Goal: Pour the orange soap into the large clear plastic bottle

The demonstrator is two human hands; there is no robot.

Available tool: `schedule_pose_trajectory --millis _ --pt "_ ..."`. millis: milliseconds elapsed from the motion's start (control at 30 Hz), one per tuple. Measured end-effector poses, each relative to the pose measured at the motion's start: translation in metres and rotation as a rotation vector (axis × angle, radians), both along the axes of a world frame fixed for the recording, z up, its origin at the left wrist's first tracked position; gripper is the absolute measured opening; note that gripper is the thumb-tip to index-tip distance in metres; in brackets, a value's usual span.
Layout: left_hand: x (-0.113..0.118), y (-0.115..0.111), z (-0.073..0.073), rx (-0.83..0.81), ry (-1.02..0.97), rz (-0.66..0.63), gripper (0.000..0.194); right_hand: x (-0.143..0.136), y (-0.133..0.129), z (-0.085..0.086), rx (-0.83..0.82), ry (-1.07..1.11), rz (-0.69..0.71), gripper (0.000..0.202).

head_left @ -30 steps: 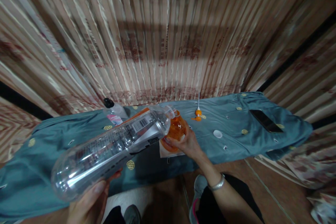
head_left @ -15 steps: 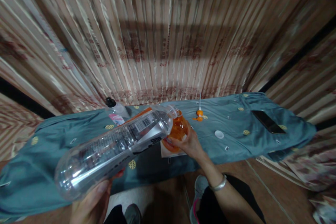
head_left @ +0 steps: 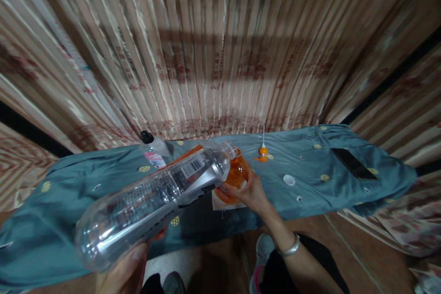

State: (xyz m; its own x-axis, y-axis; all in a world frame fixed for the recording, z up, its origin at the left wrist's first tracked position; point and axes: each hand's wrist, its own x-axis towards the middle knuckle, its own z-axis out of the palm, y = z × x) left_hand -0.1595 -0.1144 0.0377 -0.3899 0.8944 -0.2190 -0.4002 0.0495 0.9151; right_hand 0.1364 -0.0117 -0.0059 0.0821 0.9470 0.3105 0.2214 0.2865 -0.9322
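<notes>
My left hand point(head_left: 127, 262) is closed round the lower part of a large clear plastic bottle point(head_left: 138, 206) with a silver label and barcode. The bottle lies tilted, its open neck up and to the right. That neck meets the mouth of an orange see-through bottle point(head_left: 234, 177); whether the rims touch I cannot tell. With my right hand point(head_left: 250, 190) I grip the orange bottle, which stands on a pale square sheet point(head_left: 220, 204). Liquid passing between the two cannot be made out. An orange pump top point(head_left: 263, 152) with its tube lies behind, to the right.
On the teal patterned cloth point(head_left: 310, 183) are a white round cap point(head_left: 289, 179) and a dark phone point(head_left: 353, 163) at right. A clear bottle with a black top point(head_left: 154, 151) stands at back left. A striped curtain point(head_left: 220, 55) hangs right behind.
The whole view has shifted slightly, with things sitting a little lower. Both hands keep their hold, and the two bottles stay neck to mouth.
</notes>
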Motion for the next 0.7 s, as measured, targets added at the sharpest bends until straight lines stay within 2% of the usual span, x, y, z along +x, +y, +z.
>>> schedule_pose_trajectory --millis 233,400,500,600,700 --pt "-0.001 -0.006 -0.008 -0.034 -0.075 0.083 0.048 0.001 0.001 -0.005 0.019 -0.026 -0.021 0.068" --pt "-0.006 -0.008 -0.015 -0.059 -0.091 0.065 0.060 0.002 0.001 -0.006 -0.005 -0.011 -0.020 0.068" --pt "0.004 -0.009 -0.006 -0.086 -0.078 0.069 0.059 0.001 0.001 -0.005 -0.010 -0.009 -0.019 0.068" --pt "0.022 -0.009 0.010 -0.003 -0.006 0.141 0.055 0.001 0.001 -0.005 -0.015 -0.006 -0.008 0.069" --pt "0.034 -0.010 0.023 -0.020 0.002 0.158 0.063 0.002 0.001 -0.005 -0.009 -0.001 -0.014 0.070"
